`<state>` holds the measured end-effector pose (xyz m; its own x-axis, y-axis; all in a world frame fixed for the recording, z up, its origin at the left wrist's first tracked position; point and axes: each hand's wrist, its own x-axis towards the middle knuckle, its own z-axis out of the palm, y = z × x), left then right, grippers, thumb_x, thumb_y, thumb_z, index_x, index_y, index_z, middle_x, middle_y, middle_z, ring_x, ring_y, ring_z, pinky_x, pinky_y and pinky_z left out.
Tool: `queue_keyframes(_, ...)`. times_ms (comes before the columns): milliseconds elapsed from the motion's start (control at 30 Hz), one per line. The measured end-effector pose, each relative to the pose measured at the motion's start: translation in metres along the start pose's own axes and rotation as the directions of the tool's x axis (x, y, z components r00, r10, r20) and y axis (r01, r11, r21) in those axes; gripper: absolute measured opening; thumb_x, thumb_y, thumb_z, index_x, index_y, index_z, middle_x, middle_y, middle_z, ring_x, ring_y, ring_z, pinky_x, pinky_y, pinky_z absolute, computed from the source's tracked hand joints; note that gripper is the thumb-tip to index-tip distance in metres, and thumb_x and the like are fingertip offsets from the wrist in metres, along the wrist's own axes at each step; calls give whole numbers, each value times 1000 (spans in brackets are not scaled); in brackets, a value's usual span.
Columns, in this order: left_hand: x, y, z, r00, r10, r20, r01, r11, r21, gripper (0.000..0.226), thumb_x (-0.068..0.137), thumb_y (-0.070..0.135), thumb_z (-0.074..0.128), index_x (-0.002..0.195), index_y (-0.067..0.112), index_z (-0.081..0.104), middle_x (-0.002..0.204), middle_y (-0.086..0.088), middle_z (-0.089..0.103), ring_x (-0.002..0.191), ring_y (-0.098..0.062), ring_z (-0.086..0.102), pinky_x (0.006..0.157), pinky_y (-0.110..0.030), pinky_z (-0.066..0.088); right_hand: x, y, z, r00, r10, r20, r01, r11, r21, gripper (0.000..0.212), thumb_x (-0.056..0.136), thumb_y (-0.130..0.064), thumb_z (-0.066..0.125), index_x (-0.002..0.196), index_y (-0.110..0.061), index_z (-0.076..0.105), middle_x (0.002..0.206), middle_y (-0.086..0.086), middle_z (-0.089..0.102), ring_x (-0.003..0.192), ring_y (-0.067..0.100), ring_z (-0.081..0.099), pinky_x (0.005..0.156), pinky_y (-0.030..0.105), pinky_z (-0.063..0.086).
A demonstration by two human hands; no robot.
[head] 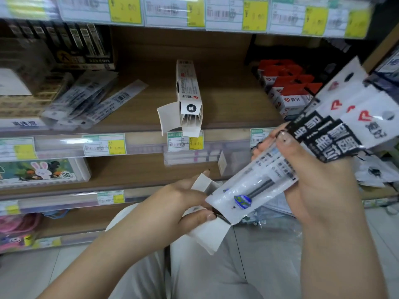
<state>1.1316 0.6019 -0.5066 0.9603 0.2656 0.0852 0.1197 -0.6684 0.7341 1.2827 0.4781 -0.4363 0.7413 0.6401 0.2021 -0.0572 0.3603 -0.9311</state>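
From the head camera, the left hand (179, 203) grips an open white box (212, 237) low before the shelf (228, 98), while the right hand (319, 180) pinches fanned packets (339, 134), the lowest packet (252, 190) ending at the box's mouth.

Bare shelf (226, 104) lies open on both sides of the white box (189, 91) standing in its middle. Loose packets (86, 100) crowd the left end, red boxes (287, 87) the right, half screened by the held packets (345, 130); the price rail (172, 11) hangs overhead.
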Motion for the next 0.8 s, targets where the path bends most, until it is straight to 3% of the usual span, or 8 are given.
queue_keyframes(67, 1, 0, 0, 1000, 11, 13, -11, 1000, 2, 19, 83, 52, 45, 90, 38, 55, 96, 35, 48, 117, 16, 42, 78, -3, 37, 5, -2, 1, 999, 43, -22, -42, 996, 79, 18, 67, -14, 60, 82, -5, 54, 57, -2, 65, 57, 13, 66, 57, 27, 55)
queue_keyframes(167, 1, -1, 0, 1000, 7, -1, -7, 1000, 3, 29, 82, 53, 45, 92, 33, 64, 91, 35, 48, 88, 20, 48, 70, -1, 34, 11, 5, 1, 993, 86, -76, -79, 992, 95, 12, 75, -9, 61, 86, -5, 56, 59, -1, 65, 60, 14, 67, 57, 27, 55)
queue_keyframes(233, 1, 0, 0, 1000, -15, -4, 16, 1000, 23, 34, 79, 56, 44, 93, 32, 64, 89, 28, 51, 80, 15, 50, 67, -4, 36, 15, 14, 1, 985, 120, -121, -115, 992, 50, 10, 84, -1, 58, 94, -3, 56, 60, 0, 67, 61, 15, 69, 55, 27, 55)
queue_keyframes(433, 1, -1, -1, 999, -50, -13, 50, 997, 55, 31, 77, 59, 40, 95, 38, 56, 80, 21, 51, 78, 7, 50, 65, -6, 35, 21, 28, -1, 986, 42, -163, -41, 999, 10, 36, 82, -3, 65, 114, 7, 52, 81, 7, 68, 68, 18, 71, 63, 30, 55)
queue_keyframes(533, 2, -3, -1, 999, -37, -6, 37, 998, 42, 31, 78, 57, 41, 94, 37, 58, 83, 20, 53, 78, 6, 51, 65, -6, 35, 17, 29, -3, 997, -39, -62, 32, 994, -106, 50, 67, -30, 82, 106, -7, 62, 86, -1, 70, 81, 23, 71, 75, 40, 57)
queue_keyframes(667, 5, -3, -1, 1000, -6, -23, 6, 1000, 0, 25, 80, 51, 48, 88, 33, 64, 88, 30, 49, 81, 14, 50, 66, -1, 33, 6, 28, 1, 972, -53, 228, 125, 941, -314, 23, 61, -16, 82, 76, -29, 71, 79, -18, 73, 79, 2, 70, 69, 15, 53)
queue_keyframes(733, 6, -5, -1, 1000, 8, -23, -8, 1000, 11, 24, 81, 51, 48, 91, 34, 62, 91, 26, 50, 83, 11, 51, 68, -2, 34, 1, 32, 6, 946, 24, 322, 106, 919, -380, 29, 62, -12, 77, 80, -33, 70, 80, -24, 71, 79, -5, 68, 68, 9, 50)
queue_keyframes(800, 8, -8, -2, 999, 26, -25, -26, 999, 24, 24, 82, 50, 49, 93, 33, 62, 93, 21, 53, 85, 6, 53, 71, -9, 39, -1, 36, 8, 915, 90, 394, 88, 906, -413, 41, 60, -17, 80, 96, -32, 66, 89, -22, 71, 87, -3, 68, 72, 12, 51)
